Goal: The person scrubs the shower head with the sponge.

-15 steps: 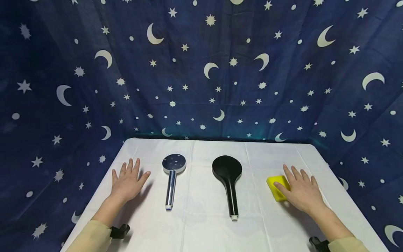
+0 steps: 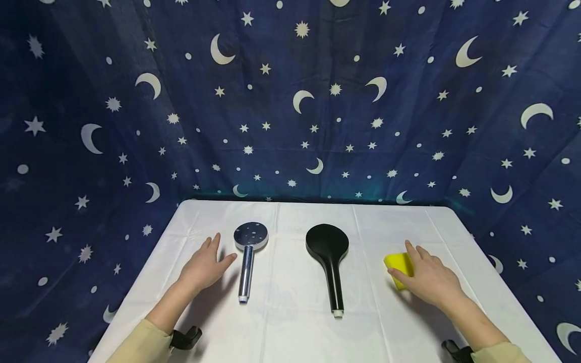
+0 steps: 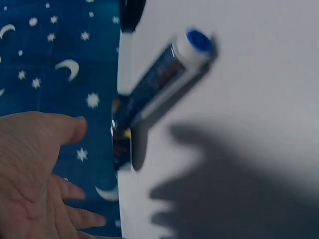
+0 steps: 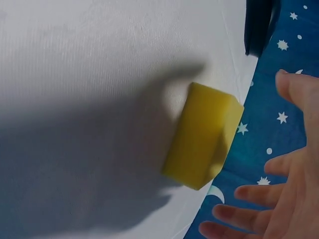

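Note:
A chrome hand shower head (image 2: 246, 267) lies on the white table, its round face away from me. Just left of it hovers my left hand (image 2: 204, 268), fingers extended and thumb spread, holding nothing. In the left wrist view the chrome handle (image 3: 154, 82) with its white-and-blue end lies beyond the thumb. On the right is a yellow sponge (image 2: 399, 267), partly covered by my right hand (image 2: 431, 277) in the head view. The right wrist view shows the sponge (image 4: 202, 137) apart from the right hand (image 4: 284, 189), whose fingers are loosely spread.
Between the hands a black hand shower head (image 2: 329, 257) lies on the white table (image 2: 290, 322). A dark blue cloth (image 2: 272, 111) with moons and stars hangs behind the table and at both sides.
My left hand has moved right, closer to the chrome shower head. My right hand has shifted slightly left over the sponge, its fingers bending a little. Objects on the table have stayed put.

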`<state>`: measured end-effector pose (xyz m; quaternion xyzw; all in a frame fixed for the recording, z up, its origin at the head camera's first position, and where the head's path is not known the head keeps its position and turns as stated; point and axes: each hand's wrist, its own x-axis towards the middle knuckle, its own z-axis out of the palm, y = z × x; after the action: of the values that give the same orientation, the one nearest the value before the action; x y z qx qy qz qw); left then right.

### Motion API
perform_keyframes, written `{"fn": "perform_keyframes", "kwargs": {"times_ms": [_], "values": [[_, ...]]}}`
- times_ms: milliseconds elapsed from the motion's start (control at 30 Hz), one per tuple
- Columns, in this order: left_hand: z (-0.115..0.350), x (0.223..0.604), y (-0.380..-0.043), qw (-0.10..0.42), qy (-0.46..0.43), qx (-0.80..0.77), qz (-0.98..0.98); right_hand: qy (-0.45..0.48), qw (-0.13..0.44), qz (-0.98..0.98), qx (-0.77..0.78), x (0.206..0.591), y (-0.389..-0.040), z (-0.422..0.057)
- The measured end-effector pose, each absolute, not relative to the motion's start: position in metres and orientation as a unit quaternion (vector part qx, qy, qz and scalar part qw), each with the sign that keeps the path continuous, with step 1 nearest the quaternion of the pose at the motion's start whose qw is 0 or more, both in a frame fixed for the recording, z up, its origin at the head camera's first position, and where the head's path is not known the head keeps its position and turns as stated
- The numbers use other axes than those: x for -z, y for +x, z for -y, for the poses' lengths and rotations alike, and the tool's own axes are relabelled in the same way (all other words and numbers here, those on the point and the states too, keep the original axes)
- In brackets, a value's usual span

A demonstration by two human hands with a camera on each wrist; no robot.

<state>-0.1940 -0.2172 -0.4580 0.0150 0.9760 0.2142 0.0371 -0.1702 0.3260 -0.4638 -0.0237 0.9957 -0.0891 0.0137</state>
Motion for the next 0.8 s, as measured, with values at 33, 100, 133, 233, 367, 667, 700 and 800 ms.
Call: {"fn": "perform_keyframes", "kwargs": {"times_ms": [33,100,133,233,367,667,700,800], "values": [[0.213,0.457,-0.193,0.048,0.014,-0.223,-0.974,-0.023,0.015,-0.996,0.09,0.465,-0.17,-0.325],[0.206,0.455,-0.191,0.061,0.012,-0.233,-0.97,-0.023,0.016,-0.995,0.093,0.466,-0.17,-0.325],[0.202,0.455,-0.191,0.065,0.012,-0.237,-0.969,-0.022,0.016,-0.995,0.096,0.466,-0.17,-0.324],[0.194,0.457,-0.191,0.069,0.008,-0.243,-0.967,-0.014,0.016,-0.994,0.105,0.465,-0.17,-0.324],[0.183,0.461,-0.194,0.071,0.01,-0.249,-0.966,-0.003,0.027,-0.993,0.112,0.465,-0.171,-0.324],[0.165,0.463,-0.196,0.086,0.017,-0.262,-0.961,-0.007,0.049,-0.991,0.126,0.468,-0.173,-0.324],[0.164,0.463,-0.195,0.089,0.015,-0.262,-0.961,-0.009,0.05,-0.991,0.128,0.469,-0.174,-0.324],[0.161,0.463,-0.196,0.095,0.007,-0.263,-0.96,-0.009,0.049,-0.991,0.128,0.47,-0.174,-0.324]]}}
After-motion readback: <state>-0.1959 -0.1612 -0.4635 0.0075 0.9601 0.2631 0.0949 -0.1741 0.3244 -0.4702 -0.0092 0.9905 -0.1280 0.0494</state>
